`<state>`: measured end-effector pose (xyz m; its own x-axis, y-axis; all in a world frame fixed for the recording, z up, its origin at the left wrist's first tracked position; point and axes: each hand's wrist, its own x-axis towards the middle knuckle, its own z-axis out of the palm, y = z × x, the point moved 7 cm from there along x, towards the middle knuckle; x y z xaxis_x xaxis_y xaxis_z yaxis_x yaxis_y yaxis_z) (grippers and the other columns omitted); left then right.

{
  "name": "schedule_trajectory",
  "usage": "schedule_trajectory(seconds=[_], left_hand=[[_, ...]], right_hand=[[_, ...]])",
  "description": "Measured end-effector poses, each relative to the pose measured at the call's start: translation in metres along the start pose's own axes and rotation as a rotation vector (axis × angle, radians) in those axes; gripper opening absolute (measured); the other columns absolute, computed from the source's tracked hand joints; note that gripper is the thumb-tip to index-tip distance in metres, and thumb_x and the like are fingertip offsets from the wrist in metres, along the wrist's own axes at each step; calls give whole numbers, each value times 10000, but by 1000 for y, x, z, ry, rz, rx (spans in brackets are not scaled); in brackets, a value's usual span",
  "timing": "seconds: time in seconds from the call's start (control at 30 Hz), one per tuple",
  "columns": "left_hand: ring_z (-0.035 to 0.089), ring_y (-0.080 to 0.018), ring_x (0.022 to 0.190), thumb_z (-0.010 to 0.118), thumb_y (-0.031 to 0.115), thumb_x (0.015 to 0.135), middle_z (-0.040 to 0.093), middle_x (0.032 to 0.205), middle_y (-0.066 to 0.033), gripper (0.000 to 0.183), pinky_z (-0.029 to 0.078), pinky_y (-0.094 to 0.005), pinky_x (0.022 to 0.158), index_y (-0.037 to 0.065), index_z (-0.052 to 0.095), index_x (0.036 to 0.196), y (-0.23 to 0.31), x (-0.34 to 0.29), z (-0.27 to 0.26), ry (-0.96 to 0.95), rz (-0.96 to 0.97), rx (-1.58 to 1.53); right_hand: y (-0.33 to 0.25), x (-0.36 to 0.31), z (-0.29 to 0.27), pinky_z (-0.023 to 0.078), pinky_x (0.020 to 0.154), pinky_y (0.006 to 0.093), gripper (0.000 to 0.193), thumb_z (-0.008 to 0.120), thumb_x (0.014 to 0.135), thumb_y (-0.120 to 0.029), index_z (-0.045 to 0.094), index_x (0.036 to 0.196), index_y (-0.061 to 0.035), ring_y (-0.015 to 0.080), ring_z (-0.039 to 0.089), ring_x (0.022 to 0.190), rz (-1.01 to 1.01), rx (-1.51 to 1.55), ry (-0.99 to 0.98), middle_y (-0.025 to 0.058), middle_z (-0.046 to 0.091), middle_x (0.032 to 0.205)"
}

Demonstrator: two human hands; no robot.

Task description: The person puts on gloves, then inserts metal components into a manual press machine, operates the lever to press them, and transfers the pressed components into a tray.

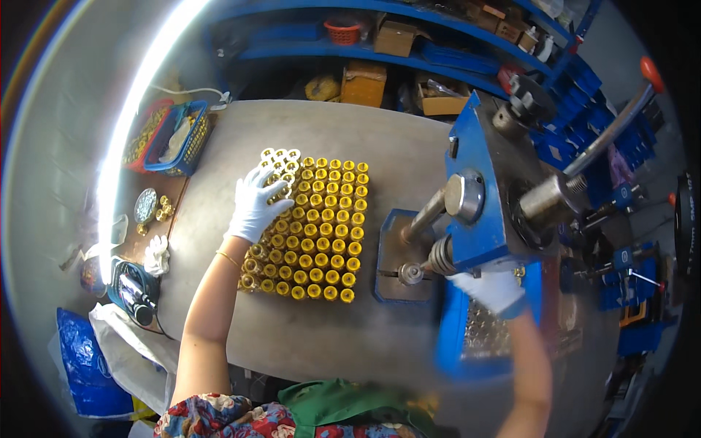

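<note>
My left hand (pixel 255 206), in a white glove, reaches over the far left part of a block of upright yellow brass fittings (pixel 314 230) in rows. Its fingers are spread on or just above the fittings; contact is hard to judge. Several shinier fittings (pixel 280 156) form the far left corner of the block. My right hand (pixel 493 290), also gloved, is smeared by motion beside the head of a blue lever press (pixel 478 182). The press partly covers its fingers. Below that hand lies a blue tray (pixel 451 343) with small silvery metal parts (pixel 485 332).
The press has a base plate (pixel 398 292) and a lever with a red knob (pixel 651 74). Blue shelves with boxes (pixel 364 84) stand behind the grey table (pixel 219 139). At left are a blue basket (pixel 191 142), loose brass pieces (pixel 163 209) and a crumpled white glove (pixel 156 255).
</note>
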<state>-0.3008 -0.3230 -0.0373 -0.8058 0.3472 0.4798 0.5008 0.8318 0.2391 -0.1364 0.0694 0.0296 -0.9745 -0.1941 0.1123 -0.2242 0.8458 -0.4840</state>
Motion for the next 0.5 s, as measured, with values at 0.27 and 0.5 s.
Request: schedule_trajectory(seconds=[0.27,0.5], left_hand=[[467,-366,1266,701,341,849,550,1322,-202,414,389,-469,1009,119,658,1197,30,-10,-5,-23,46,109],[586,-358,1084,791,317,760,627,1138,-183,499,480,-420,929,26,638,1136,161,1,-23,-44,181,-365]], right_hand=[[-22,1,60,456,967,411,387,758,780,-243,669,1099,-43,308,616,1078,-15,-84,-127,130,675,1083],[-26,55,-136,444,1043,415,522,454,1019,-435,544,1274,12,265,563,1208,30,1352,651,171,613,1246]])
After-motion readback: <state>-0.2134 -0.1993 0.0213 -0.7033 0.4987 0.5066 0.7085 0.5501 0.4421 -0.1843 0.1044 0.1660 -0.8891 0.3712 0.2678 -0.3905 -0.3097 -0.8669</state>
